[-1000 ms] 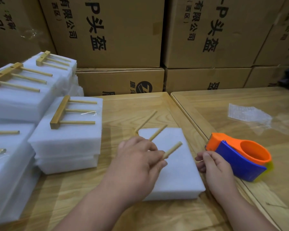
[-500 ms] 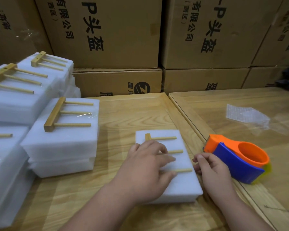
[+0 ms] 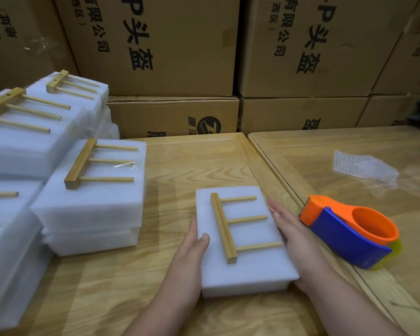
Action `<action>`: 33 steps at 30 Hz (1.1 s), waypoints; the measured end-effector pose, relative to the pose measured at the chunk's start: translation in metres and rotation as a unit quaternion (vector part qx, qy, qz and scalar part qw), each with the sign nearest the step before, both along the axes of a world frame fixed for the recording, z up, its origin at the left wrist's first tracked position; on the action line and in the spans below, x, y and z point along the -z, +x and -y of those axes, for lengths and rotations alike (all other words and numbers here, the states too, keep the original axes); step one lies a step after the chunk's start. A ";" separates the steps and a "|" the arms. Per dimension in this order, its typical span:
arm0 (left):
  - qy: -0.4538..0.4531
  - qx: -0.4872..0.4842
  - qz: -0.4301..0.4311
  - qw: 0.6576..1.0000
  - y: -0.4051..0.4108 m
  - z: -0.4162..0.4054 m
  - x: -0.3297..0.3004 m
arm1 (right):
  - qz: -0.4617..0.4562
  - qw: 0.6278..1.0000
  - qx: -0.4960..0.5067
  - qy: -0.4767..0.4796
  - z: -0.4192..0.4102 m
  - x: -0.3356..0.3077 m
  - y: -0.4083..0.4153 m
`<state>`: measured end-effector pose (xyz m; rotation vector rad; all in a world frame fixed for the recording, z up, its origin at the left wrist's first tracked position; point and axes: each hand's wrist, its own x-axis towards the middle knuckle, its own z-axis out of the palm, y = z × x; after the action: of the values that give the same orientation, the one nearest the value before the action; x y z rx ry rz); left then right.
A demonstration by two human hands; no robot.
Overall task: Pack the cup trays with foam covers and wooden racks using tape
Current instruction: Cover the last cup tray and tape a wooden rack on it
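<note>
A white foam-covered tray (image 3: 250, 270) lies on the wooden table in front of me. On top of it rests a wooden rack (image 3: 224, 229) with a long bar and three pegs pointing right. My left hand (image 3: 192, 251) lies flat against the tray's left side, thumb on its top edge. Along the tray's right side my right hand (image 3: 294, 234) presses with straight fingers. An orange and blue tape dispenser (image 3: 349, 231) sits just right of that hand, untouched.
Stacks of foam-wrapped trays with racks taped on top (image 3: 92, 190) fill the left side of the table. A sheet of bubble wrap (image 3: 364, 168) lies on the right table. Cardboard boxes (image 3: 170, 44) form a wall behind.
My left hand set the rack flat on the foam, then left it and moved to the tray's left side. My right hand opened along the right side.
</note>
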<state>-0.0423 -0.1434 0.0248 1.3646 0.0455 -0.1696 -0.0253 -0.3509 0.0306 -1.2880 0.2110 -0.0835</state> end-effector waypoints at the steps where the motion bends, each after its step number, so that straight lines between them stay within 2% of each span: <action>1: -0.003 -0.003 0.000 1.000 0.000 0.000 -0.001 | 0.001 1.000 0.003 0.005 -0.001 0.001 0.002; 7: 0.001 -0.034 0.015 0.999 -0.002 0.004 -0.002 | 0.010 1.000 -0.015 0.023 -0.005 0.006 0.001; 11: -0.019 -0.043 -0.009 0.999 -0.001 0.005 0.000 | -0.012 1.000 -0.022 -0.011 -0.004 0.006 0.001; 26: -0.028 -0.030 -0.013 0.999 0.003 0.004 0.004 | -0.040 0.995 -0.023 -0.083 0.005 -0.006 0.000; 29: -0.043 -0.025 -0.014 0.999 0.004 0.000 0.004 | -0.013 0.985 -0.015 -0.169 0.012 -0.013 0.000; 31: -0.075 -0.022 -0.011 0.997 0.004 -0.006 0.005 | 0.034 0.963 0.060 -0.261 0.025 -0.024 0.000; 33: -0.126 -0.051 -0.016 0.991 0.003 -0.015 0.008 | 0.078 0.923 0.154 -0.345 0.046 -0.037 -0.002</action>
<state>-0.0394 -0.1282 0.0168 1.1042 0.1158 -0.1076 -0.0274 -0.3966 0.0678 -1.9313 0.2573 -0.5689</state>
